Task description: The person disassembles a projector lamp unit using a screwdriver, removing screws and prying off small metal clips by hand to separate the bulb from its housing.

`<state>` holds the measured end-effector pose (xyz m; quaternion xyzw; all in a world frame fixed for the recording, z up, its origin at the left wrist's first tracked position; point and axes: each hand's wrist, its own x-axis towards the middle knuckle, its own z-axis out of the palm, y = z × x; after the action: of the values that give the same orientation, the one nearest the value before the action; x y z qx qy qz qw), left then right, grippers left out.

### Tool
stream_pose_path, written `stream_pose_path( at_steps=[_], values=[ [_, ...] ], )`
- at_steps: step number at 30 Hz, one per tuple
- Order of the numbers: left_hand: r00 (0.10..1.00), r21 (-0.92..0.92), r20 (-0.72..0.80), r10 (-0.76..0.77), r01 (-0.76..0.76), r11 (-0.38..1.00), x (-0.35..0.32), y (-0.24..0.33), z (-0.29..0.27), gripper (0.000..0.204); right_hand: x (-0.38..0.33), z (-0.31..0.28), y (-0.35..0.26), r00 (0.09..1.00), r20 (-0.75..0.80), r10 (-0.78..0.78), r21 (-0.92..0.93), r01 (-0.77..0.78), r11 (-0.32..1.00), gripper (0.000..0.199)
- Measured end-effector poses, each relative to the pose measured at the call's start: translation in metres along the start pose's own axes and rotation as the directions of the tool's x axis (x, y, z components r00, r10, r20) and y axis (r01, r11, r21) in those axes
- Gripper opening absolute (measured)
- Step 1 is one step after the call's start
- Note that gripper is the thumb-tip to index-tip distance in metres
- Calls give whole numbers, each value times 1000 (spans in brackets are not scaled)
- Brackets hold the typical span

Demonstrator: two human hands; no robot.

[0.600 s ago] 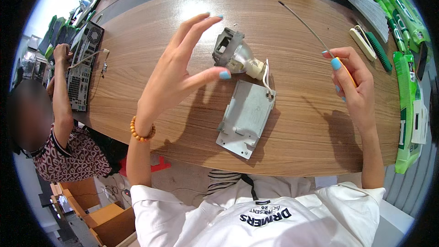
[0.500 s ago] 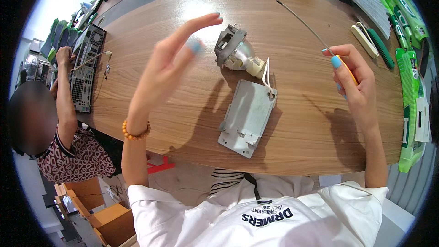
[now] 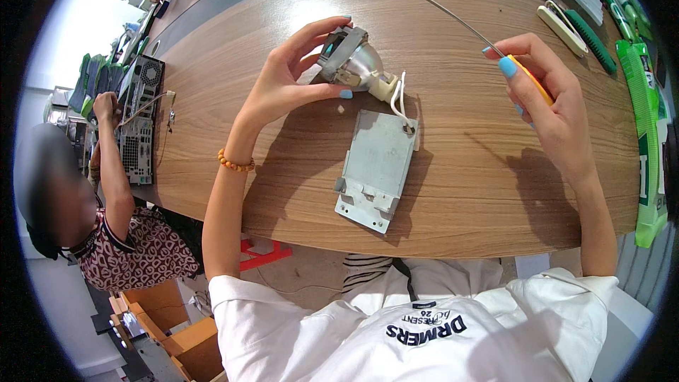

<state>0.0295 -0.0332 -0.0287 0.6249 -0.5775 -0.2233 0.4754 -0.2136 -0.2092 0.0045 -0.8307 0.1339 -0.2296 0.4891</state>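
My left hand [image 3: 288, 74] is closed around a projector lamp [image 3: 357, 65], thumb on the near side and fingers on the far side of its grey frame. White wires [image 3: 400, 95] run from the lamp's base to a flat grey metal plate [image 3: 377, 159] with bent tabs, which lies on the table just nearer to me. In my right hand [image 3: 548, 92] is a screwdriver [image 3: 532, 79] with an orange-yellow handle. Its long thin shaft points up and to the left, with the tip beyond the lamp and touching nothing I can make out.
A cream and green utility knife pair [image 3: 576, 35] lies at the far right, beside green packaging [image 3: 642, 141] along the table's right edge. At left, another person's hand [image 3: 106, 107] is by an opened computer case [image 3: 138, 120]. Wood-grain table [image 3: 467, 205] lies beneath everything.
My left hand has moved right and closed on the lamp, which it was apart from before. My right hand still holds the screwdriver. The view has shifted slightly.
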Motion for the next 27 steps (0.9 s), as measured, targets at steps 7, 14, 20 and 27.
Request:
stream_pose_path(
  at_steps=[7, 14, 20, 27],
  values=[
    [998, -172, -65, 15, -26, 985, -4, 2, 5, 53, 15, -51, 12, 901, -211, -380, -457, 253, 853, 22],
    [951, -481, -161, -265, 159, 862, -13, 11, 11, 52, 23, -150, 21, 970, -244, 20, -205, -71, 976, 17],
    [939, -857, -103, -327, 83, 509, -18, 19, 27, 51, 27, -106, 39, 872, -488, 38, 16, -34, 999, 12],
    [882, -750, -107, -458, 231, 620, -20, 16, 26, 48, 8, -72, 66, 671, 170, -722, -724, 582, 370, 18]
  ],
)
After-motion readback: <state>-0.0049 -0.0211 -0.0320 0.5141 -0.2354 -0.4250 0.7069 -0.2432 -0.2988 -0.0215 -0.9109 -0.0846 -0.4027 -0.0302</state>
